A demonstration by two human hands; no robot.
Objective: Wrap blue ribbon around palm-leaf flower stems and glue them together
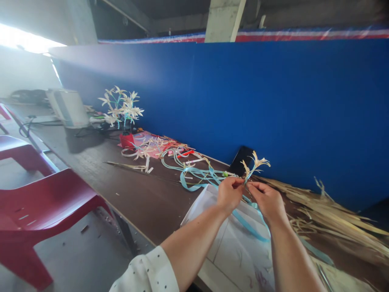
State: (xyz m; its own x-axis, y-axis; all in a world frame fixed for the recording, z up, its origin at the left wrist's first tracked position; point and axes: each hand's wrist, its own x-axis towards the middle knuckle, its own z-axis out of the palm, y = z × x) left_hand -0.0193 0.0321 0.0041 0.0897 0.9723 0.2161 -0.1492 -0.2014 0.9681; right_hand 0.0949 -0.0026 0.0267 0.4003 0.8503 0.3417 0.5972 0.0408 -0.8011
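Observation:
A small cream flower spray (258, 162) stands upright between my two hands. My left hand (230, 194) pinches its stem from the left, fingers closed. From the right, my right hand (267, 199) pinches the same stem with thumb and forefinger. Light blue ribbon (247, 227) trails below the hands over white paper (212, 227) and loops across the table to the left. Behind the flower, a black phone (240, 160) leans against the blue panel.
Along the brown table (152, 207) are a red pot (127, 140) of cream flowers, pink sheets, loose strips and a white container (68, 108). Dried husks (337, 215) lie at right. Red chairs (60, 198) stand left.

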